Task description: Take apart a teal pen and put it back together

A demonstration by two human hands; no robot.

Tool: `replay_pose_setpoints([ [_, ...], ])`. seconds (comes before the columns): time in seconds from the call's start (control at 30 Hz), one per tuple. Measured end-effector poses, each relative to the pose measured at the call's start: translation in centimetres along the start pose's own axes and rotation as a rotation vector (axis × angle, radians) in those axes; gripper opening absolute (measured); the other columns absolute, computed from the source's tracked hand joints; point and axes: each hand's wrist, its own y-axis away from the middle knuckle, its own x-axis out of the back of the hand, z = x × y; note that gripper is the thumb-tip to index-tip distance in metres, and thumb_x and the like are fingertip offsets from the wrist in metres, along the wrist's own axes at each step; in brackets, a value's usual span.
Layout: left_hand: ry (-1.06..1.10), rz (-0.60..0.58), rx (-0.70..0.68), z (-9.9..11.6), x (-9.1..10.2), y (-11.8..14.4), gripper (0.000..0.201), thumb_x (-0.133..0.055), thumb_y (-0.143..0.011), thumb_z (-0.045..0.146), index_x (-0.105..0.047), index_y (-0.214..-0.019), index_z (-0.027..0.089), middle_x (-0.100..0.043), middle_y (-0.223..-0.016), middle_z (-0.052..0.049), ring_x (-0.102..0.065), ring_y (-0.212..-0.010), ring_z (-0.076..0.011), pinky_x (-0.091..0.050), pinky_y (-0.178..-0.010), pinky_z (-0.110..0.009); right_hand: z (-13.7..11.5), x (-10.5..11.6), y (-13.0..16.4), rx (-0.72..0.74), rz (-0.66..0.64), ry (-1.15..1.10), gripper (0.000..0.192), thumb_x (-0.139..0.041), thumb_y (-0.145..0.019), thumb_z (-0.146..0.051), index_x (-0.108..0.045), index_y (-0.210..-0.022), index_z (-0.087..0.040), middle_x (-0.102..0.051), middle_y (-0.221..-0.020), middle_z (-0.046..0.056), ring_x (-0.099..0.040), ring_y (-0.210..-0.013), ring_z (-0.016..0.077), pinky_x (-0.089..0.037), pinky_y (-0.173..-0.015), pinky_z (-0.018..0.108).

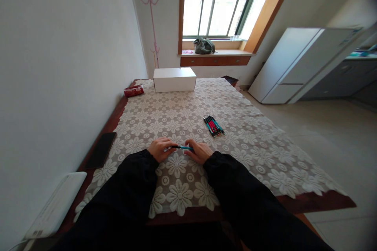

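Flower-patterned lace tablecloth (180,196) covers the dark reddish worktop (318,202) facing a bright window (218,2), and a white box (174,83) stands near its far end. From where I stand, the left hand (160,149) pinches the black end of a teal-and-black pen (182,147) and the right hand (200,151) its teal end, so the pen spans the gap between them, over the nearer part of the cloth. Beyond the right hand, teal, red and black pens (213,125) lie side by side.
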Motion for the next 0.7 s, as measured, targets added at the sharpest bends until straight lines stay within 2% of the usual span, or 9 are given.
replay_pose_setpoints([
  [0.27,-0.001,-0.002,-0.002,-0.29,-0.21,0.09,0.024,-0.056,-0.093,0.038,-0.073,-0.104,0.025,-0.071,-0.092,-0.003,-0.063,-0.077,-0.0136,-0.051,-0.078,-0.029,0.17,0.22,0.08,0.026,0.012,-0.002,0.012,-0.052,-0.095,-0.031,-0.056,-0.100,-0.021,-0.068,-0.085,0.003,-0.064,-0.075,0.0183,-0.038,-0.064,0.026],
  [0.47,-0.025,0.018,0.003,-0.67,-0.47,0.15,0.023,-0.057,-0.092,0.038,-0.072,-0.104,0.026,-0.071,-0.090,-0.001,-0.063,-0.075,-0.0130,-0.050,-0.076,-0.028,0.20,0.27,0.01,0.035,0.031,0.003,0.016,-0.047,-0.098,-0.031,-0.060,-0.100,-0.022,-0.070,-0.093,0.004,-0.064,-0.080,0.0183,-0.041,-0.069,0.027],
  [0.7,-0.046,0.021,0.019,-0.66,-0.46,0.15,0.023,-0.056,-0.092,0.038,-0.072,-0.103,0.025,-0.071,-0.088,-0.002,-0.062,-0.076,-0.0138,-0.049,-0.075,-0.027,0.41,0.10,0.00,0.019,0.052,0.000,0.016,-0.051,-0.097,-0.033,-0.060,-0.105,-0.023,-0.069,-0.097,0.004,-0.064,-0.084,0.0182,-0.042,-0.071,0.027],
])
